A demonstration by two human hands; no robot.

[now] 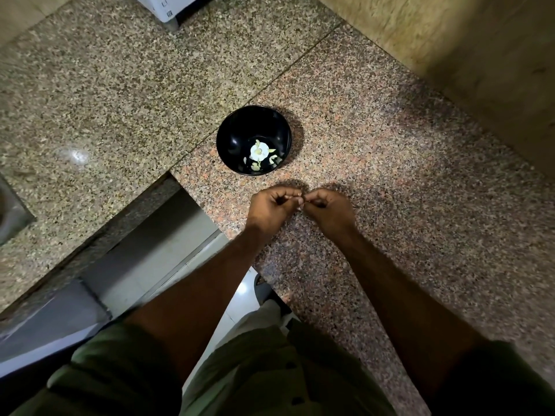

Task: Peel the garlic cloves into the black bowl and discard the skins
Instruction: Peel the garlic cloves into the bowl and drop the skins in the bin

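A black bowl (254, 140) stands on the speckled granite counter (390, 163). Inside it lie a pale garlic bulb (259, 151) and several loose bits of clove or skin. Just in front of the bowl, my left hand (271, 205) and my right hand (329, 210) meet above the counter, fingers curled. Together they pinch a small garlic clove (300, 199), which the fingertips mostly hide.
The counter is L-shaped, with an inner corner and a drop to the floor at the lower left. A white appliance (168, 7) sits at the far back. A metal sink edge (9, 211) shows at the left. A tiled wall (465, 55) rises at the right.
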